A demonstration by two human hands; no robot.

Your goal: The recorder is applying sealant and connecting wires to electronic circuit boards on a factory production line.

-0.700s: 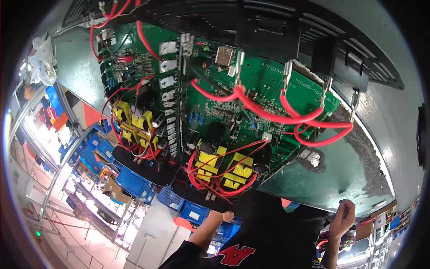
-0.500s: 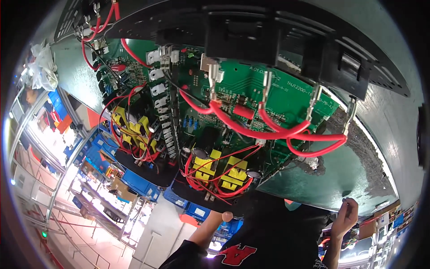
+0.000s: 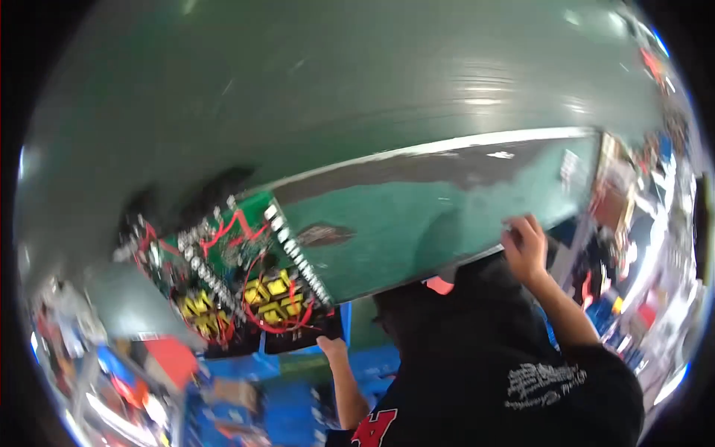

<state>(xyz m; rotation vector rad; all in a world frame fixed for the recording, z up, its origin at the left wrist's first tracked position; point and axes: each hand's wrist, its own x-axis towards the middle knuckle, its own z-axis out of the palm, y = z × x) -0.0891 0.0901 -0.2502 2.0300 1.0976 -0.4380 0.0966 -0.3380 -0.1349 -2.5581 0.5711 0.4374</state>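
Two green circuit boards stand side by side at the left of the bench, blurred by motion. The right board (image 3: 257,216) carries yellow transformers (image 3: 274,296), red wires and a row of pale components along its side. Similar yellow blocks sit on the left board (image 3: 167,261). My left hand (image 3: 334,347) is at the near black edge of the right board, its thumb side up against that edge; the other fingers are hidden. Over the bench's near edge, my right hand (image 3: 526,246) hangs with loosely bent fingers apart and nothing in them.
The green bench top (image 3: 387,231) runs to the right, with a dark worn strip along its far white border (image 3: 447,143). A cardboard box (image 3: 612,201) stands past its right end. Blue bins (image 3: 372,365) lie below the near edge, beside a red-orange panel (image 3: 171,363).
The whole view has swung and drawn back, so the boards look smaller and farther left. The black slotted panels are now a dark blur. My right hand appears higher, over the bench edge.
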